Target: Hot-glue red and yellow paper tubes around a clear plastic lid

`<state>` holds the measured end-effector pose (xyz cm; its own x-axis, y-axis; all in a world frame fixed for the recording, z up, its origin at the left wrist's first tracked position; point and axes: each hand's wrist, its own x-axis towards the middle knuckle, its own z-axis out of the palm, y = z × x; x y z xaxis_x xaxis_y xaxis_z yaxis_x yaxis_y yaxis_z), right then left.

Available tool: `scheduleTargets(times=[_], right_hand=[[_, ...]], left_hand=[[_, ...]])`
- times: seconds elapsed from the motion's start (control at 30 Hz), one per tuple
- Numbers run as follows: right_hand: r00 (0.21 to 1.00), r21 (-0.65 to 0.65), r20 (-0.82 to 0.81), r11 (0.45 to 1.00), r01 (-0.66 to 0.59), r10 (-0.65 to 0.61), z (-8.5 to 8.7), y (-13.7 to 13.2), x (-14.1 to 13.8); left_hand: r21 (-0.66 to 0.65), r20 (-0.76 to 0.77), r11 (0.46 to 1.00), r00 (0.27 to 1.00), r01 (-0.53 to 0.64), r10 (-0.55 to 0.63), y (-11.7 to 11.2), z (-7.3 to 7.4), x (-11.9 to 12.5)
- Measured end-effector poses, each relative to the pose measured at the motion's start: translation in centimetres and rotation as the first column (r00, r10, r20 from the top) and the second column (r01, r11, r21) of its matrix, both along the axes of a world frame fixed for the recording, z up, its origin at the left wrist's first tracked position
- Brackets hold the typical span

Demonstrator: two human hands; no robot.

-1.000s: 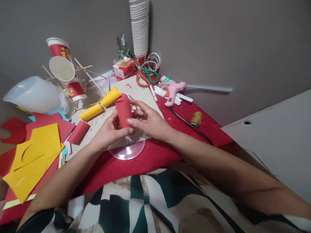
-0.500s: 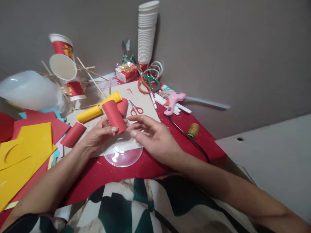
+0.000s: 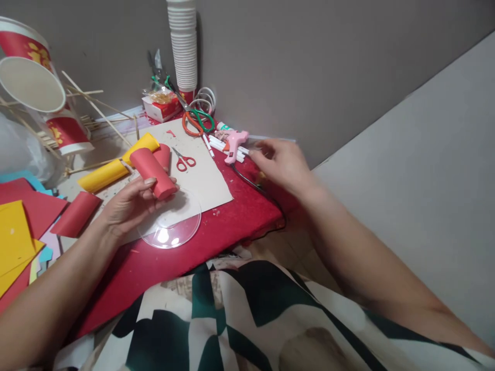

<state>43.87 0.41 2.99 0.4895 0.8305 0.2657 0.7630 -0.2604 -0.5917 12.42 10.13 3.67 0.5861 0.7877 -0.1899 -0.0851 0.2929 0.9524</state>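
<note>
Left hand (image 3: 131, 203): fingers gripping red paper tube (image 3: 152, 172), tilted, above pale cardboard sheet (image 3: 211, 185). Right hand (image 3: 284, 165): fingers bent, beside pink glue gun (image 3: 234, 147); cannot tell whether gripping anything.

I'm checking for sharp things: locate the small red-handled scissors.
In the head view, the scissors lie left of centre on the pale sheet, right of the red tube in the left hand.

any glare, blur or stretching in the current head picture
Head view: two bright glare spots on the clear disc; same view, the right hand looks softer than the red tube, perhaps from motion; same view, the open cup near the left edge looks stretched, probably lens distortion.
</note>
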Motion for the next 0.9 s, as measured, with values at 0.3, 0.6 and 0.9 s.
scheduleTargets(times=[0.3,0.6,0.9], right_hand=[[0.955,-0.285,0.285,0.944,0.166,-0.082,0.0,6.1,-2.3],[0.964,-0.264,0.229,0.945,0.194,-0.134,-1.4,7.9,-2.6],[0.985,0.204,-0.009,0.964,0.169,-0.171,-1.2,7.4,-1.9]], left_hand=[[-0.092,0.194,0.995,0.980,-0.036,0.053,0.6,-0.4,0.4],[-0.120,0.167,0.992,0.984,-0.040,0.060,0.4,-2.3,0.4],[-0.154,0.182,0.988,0.983,0.005,0.023,1.1,-2.7,0.5]])
